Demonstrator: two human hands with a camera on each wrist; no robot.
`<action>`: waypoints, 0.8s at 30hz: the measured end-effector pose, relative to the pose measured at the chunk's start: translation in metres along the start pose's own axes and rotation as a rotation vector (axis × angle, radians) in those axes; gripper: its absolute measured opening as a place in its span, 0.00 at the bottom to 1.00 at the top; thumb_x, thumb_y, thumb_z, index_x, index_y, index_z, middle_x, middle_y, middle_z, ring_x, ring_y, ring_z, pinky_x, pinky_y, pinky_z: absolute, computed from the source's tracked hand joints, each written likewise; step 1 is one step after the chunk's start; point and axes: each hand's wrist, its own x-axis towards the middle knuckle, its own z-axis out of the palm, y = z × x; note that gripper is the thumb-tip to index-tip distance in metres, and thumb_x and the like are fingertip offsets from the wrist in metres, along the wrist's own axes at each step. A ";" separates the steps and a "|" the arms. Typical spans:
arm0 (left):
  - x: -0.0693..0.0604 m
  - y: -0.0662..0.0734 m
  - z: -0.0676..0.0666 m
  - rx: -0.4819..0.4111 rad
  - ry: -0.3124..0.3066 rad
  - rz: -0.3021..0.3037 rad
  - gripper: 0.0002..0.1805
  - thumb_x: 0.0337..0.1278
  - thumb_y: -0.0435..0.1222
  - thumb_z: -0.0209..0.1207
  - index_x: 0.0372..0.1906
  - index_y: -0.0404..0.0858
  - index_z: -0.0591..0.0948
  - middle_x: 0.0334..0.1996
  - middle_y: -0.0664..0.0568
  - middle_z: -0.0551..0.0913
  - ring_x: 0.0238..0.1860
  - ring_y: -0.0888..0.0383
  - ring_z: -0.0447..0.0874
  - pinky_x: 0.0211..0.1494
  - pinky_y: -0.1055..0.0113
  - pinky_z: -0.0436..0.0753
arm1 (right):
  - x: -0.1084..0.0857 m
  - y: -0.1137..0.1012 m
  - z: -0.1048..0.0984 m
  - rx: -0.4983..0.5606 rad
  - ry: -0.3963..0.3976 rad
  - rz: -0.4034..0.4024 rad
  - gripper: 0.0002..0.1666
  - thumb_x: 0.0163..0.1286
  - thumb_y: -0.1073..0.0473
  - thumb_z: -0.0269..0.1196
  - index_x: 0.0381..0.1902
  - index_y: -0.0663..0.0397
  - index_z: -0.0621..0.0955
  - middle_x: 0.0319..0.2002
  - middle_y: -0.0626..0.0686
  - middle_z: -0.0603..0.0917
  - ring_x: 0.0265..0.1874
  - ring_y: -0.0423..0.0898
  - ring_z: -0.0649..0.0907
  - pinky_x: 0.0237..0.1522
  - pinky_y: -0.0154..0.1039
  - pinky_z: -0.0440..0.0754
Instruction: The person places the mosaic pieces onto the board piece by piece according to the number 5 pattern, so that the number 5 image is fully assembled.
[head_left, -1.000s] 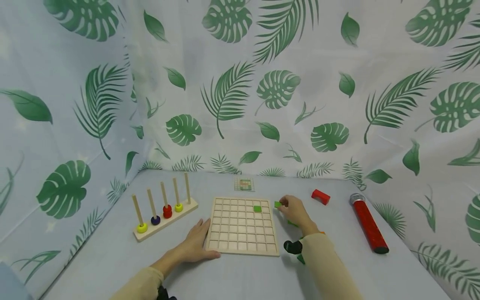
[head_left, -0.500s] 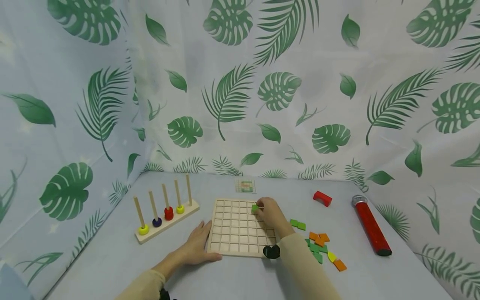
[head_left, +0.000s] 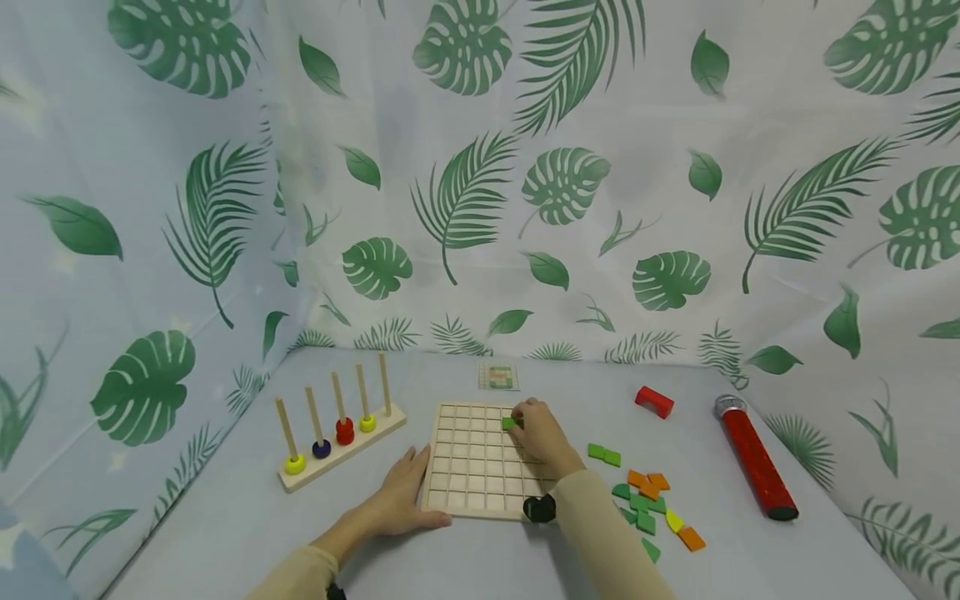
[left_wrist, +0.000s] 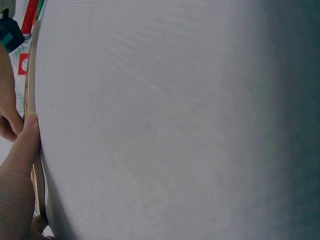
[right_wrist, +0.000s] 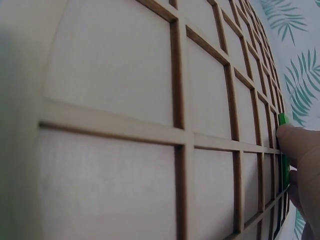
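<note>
A square wooden grid board (head_left: 472,467) lies flat before me. My left hand (head_left: 401,500) rests at its near left corner, fingers along the left side and thumb along the front edge; in the left wrist view the straight thumb (left_wrist: 22,155) touches the rim. Over the far right cells, my right hand (head_left: 542,433) pinches a green square tile (head_left: 508,423). The right wrist view shows green (right_wrist: 283,119) at the fingertips and more green (right_wrist: 286,172) just below the thumb; the fingers partly hide how the tile sits.
Right of the board lie two light green tiles (head_left: 604,455) and a loose pile of green, orange and yellow pieces (head_left: 639,502). Beyond are a red arch block (head_left: 655,402) and a red tube (head_left: 757,458). A peg stacker (head_left: 345,450) stands left; a pattern card (head_left: 498,377) lies behind.
My right hand has moved left from beside the board to its far right cells, carrying a green tile, and has shifted little in the last half second. The left hand stays at the board.
</note>
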 end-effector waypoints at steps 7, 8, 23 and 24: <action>-0.004 0.003 -0.002 0.008 0.011 0.020 0.63 0.42 0.60 0.66 0.72 0.28 0.47 0.70 0.32 0.51 0.71 0.36 0.42 0.70 0.42 0.49 | 0.000 0.001 -0.002 -0.001 -0.039 0.026 0.13 0.63 0.61 0.65 0.43 0.64 0.81 0.43 0.59 0.78 0.45 0.56 0.76 0.44 0.47 0.80; -0.004 0.003 -0.001 0.010 0.009 0.015 0.63 0.42 0.61 0.66 0.73 0.29 0.47 0.71 0.32 0.51 0.71 0.37 0.42 0.70 0.42 0.49 | 0.000 0.001 -0.002 0.007 -0.048 0.030 0.13 0.63 0.61 0.65 0.44 0.64 0.81 0.43 0.59 0.78 0.45 0.56 0.76 0.45 0.47 0.80; -0.005 0.004 -0.002 0.013 0.015 0.013 0.63 0.42 0.60 0.66 0.72 0.28 0.48 0.70 0.31 0.52 0.71 0.36 0.43 0.70 0.42 0.51 | -0.008 0.004 -0.018 0.087 -0.058 0.116 0.18 0.66 0.62 0.61 0.52 0.63 0.78 0.49 0.59 0.76 0.48 0.55 0.77 0.47 0.48 0.79; -0.006 0.004 -0.002 0.011 0.016 0.015 0.63 0.42 0.60 0.67 0.72 0.28 0.48 0.70 0.31 0.52 0.71 0.36 0.43 0.70 0.42 0.51 | -0.009 0.006 -0.020 0.090 -0.048 0.126 0.17 0.66 0.62 0.61 0.52 0.64 0.78 0.49 0.59 0.77 0.48 0.55 0.77 0.47 0.48 0.79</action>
